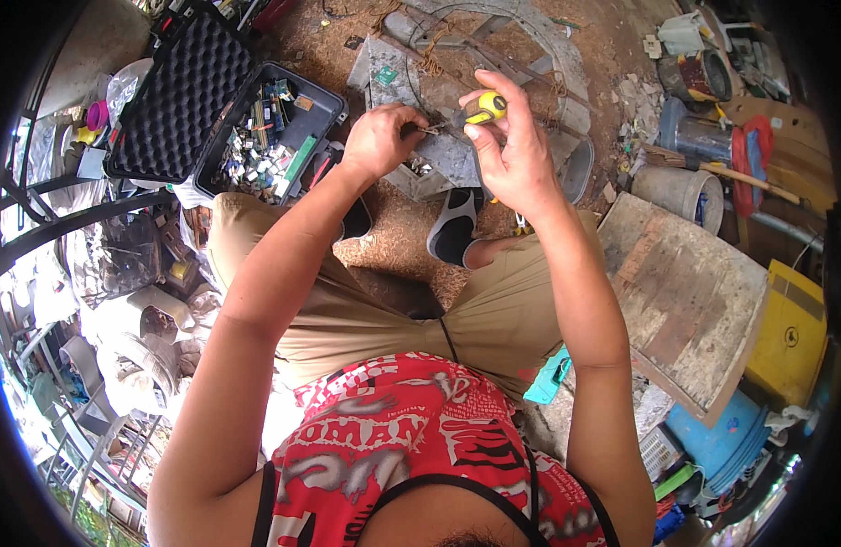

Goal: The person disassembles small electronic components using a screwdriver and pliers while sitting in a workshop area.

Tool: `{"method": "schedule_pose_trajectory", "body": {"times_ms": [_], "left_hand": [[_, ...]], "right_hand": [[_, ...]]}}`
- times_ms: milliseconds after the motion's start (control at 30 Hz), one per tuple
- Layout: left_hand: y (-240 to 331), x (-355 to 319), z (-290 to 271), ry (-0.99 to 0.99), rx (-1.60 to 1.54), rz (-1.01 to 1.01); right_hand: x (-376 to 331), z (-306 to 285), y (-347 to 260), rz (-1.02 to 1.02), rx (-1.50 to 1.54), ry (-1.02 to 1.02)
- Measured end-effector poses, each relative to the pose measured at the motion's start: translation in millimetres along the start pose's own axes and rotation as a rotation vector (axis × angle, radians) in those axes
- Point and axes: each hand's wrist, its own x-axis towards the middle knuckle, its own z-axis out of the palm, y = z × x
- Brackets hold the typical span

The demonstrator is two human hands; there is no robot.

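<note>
The largest thing near the hands is the black case, at 10 to 11 o'clock. It lies open with its foam lid folded outward, probably so that its tray can be reached from the left side. The wooden board lies at 3 o'clock, beyond the right forearm, where it leaves the space between the knees free. A round frame lies on the ground at 12 to 1 o'clock.

The grey slab sits at 12 o'clock, in front of the feet; the spread knees seem to make room for the arms to meet over it.

The left hand, at 11 to 12 o'clock, has thumb and fingers brought together on a small piece, apparently to steady it. The right hand, at 1 o'clock, is closed around a yellow-and-black tool, its fingers wrapping the handle, which suggests a grip meant for control. Whether the tool touches the piece is too small to tell.

Pale chips fill much of the tray, perhaps gathered there to keep them off the ground. Smallest is the piece itself, at 12 o'clock, held above the slab, which would likely catch anything dropped.
</note>
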Motion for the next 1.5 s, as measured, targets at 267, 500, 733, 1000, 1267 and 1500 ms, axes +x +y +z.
{"method": "schedule_pose_trajectory", "body": {"times_ms": [267,500,733,1000,1267,1500], "left_hand": [[-3,0,1,0.001,0.008,0.022],[2,1,2,0.048,-0.012,0.039],[-1,4,4,0.076,-0.024,0.082],[-6,1,8,0.060,0.009,0.054],[0,0,3,0.051,0.042,0.046],[-1,0,4,0.061,0.030,0.059]], "right_hand": [[0,1,3,-0.028,-0.021,-0.014],[5,2,0,-0.010,-0.080,-0.024],[15,2,-4,-0.029,-0.152,-0.062],[16,-6,-8,-0.040,-0.005,-0.006],[9,4,-7,-0.026,-0.051,-0.058],[10,6,-4,-0.037,-0.047,-0.072]]}}
